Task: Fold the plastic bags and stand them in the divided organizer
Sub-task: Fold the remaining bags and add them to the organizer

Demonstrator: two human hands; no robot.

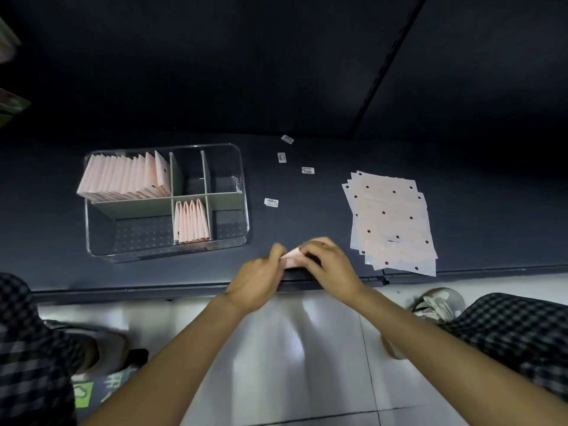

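Pink folded plastic bag [292,258] sits pinched between our hands at the counter's near edge: left hand [258,279] grips its left end w/ curled fingers, right hand [330,264] curls over its right end. Dark grey counter [215,272] carries everything else. Right of our hands, near the edge, lies a flat stack of unfolded bags [392,219], pale w/ dark dots. To the left, further back, stands the clear divided organizer [166,201]: a few folded bags [192,221] upright in its near middle compartment, a long row of folded bags [126,176] upright in the far-left compartment. Four small white labels [271,202] lie scattered btwn organizer and stack.
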